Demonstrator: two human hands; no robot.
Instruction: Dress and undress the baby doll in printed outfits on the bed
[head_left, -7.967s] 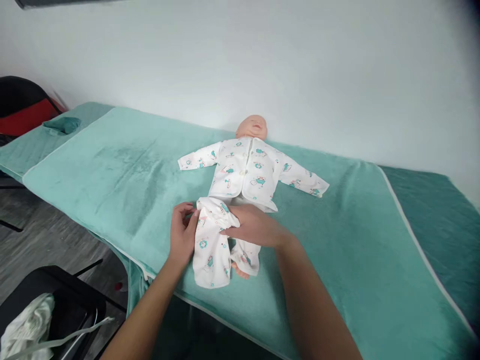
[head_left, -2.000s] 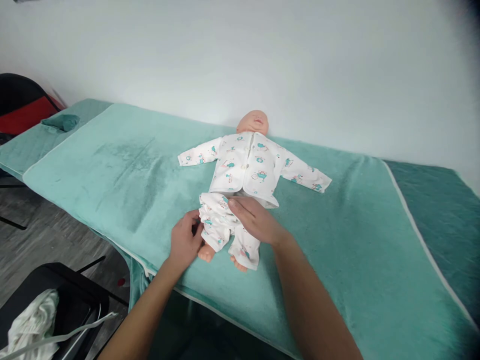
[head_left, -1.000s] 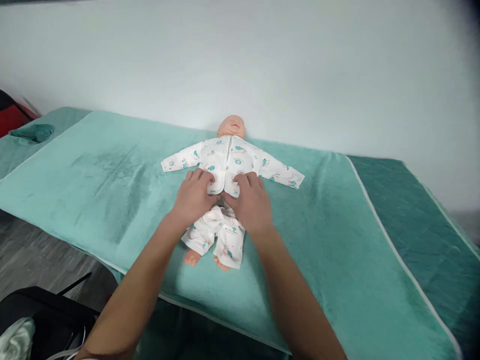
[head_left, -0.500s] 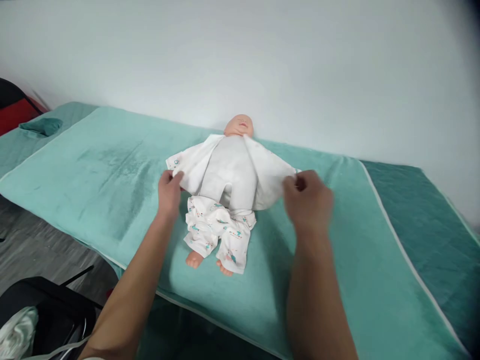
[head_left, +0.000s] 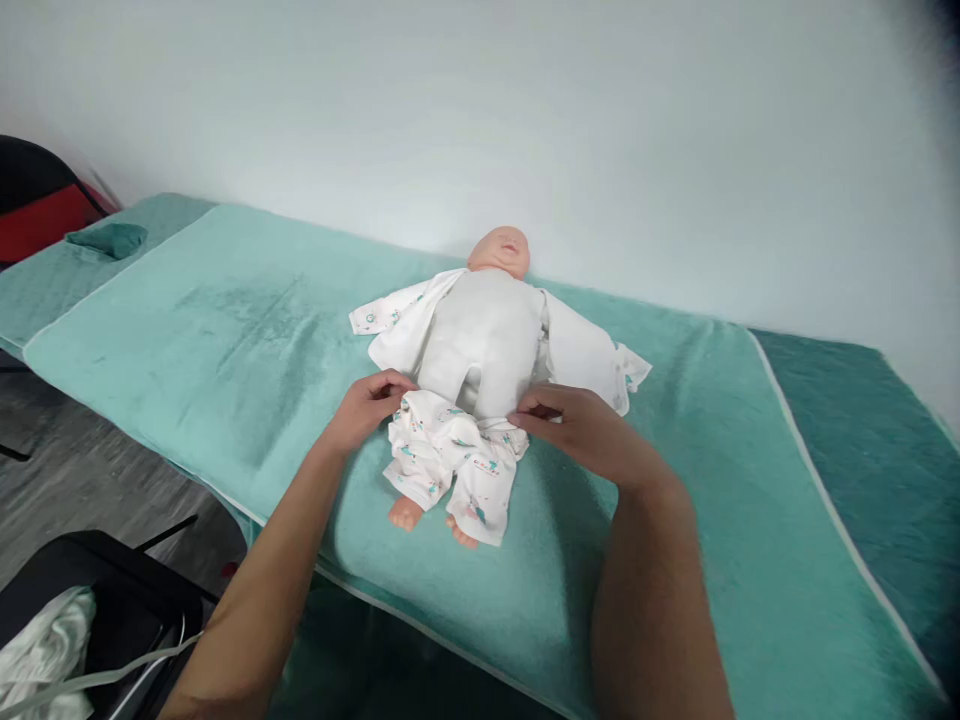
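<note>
A baby doll (head_left: 480,325) lies on its back with its head toward the wall and its feet toward me. Its white printed shirt (head_left: 589,350) is spread open on both sides of the bare white body. Printed white trousers (head_left: 480,475) sit bunched around the doll's legs, below the crotch. My left hand (head_left: 371,405) pinches their waistband at the left side. At the right side of the same waistband, my right hand (head_left: 574,425) has thumb and fingertips closed on the cloth. Both doll feet stick out of the trouser legs.
The doll lies on a green padded bed (head_left: 247,330) against a white wall (head_left: 480,120). A black chair (head_left: 112,590) with crumpled white cloth (head_left: 49,640) stands at lower left. A black and red chair (head_left: 45,215) is at the far left.
Both hands have let go of the shirt's front flaps and moved inward to the trouser waistband. The right flap now lies on the bed. The view has shifted slightly.
</note>
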